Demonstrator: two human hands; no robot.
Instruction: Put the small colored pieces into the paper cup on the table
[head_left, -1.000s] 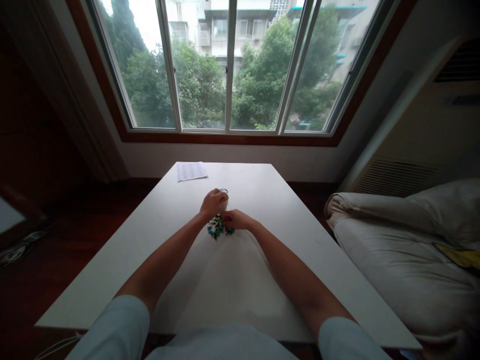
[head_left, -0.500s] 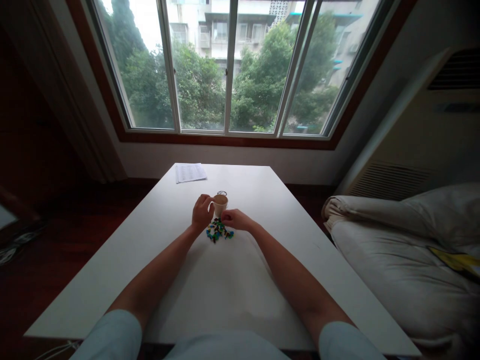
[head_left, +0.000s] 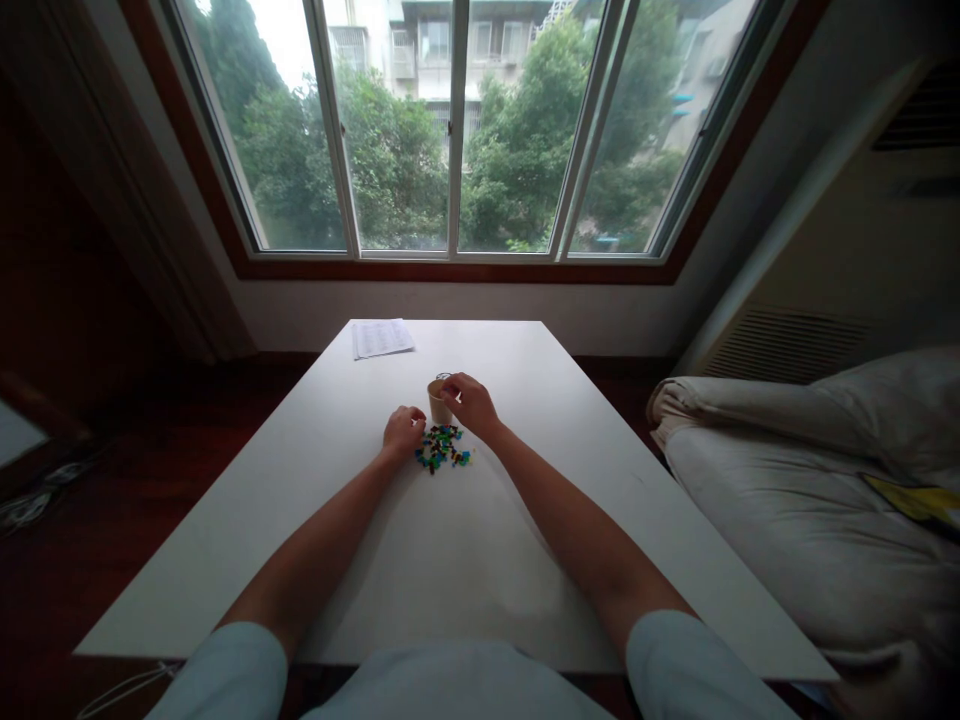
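Observation:
A tan paper cup (head_left: 437, 408) stands upright on the white table (head_left: 465, 560). My right hand (head_left: 470, 402) is over the cup's right rim, fingers pinched together at its mouth; whatever they hold is too small to make out. Just in front of the cup lies a loose pile of small coloured pieces (head_left: 442, 449), blue, green, yellow and dark. At the pile's left edge is my left hand (head_left: 405, 430), its fingers curled and closed near the pieces. Anything in those fingers is hidden. The cup's inside is mostly covered by my right hand.
Behind the cup lies a thin dark looped object (head_left: 444, 377), partly hidden. Sheets of printed paper (head_left: 381, 338) rest at the table's far left. A padded, pale-covered seat (head_left: 780, 500) stands along the right side, and a window (head_left: 450, 150) is beyond the table.
My left hand has come down from the cup's rim to the left of the pile. My right hand has risen from beside the pile to the cup's mouth. The view has tilted slightly.

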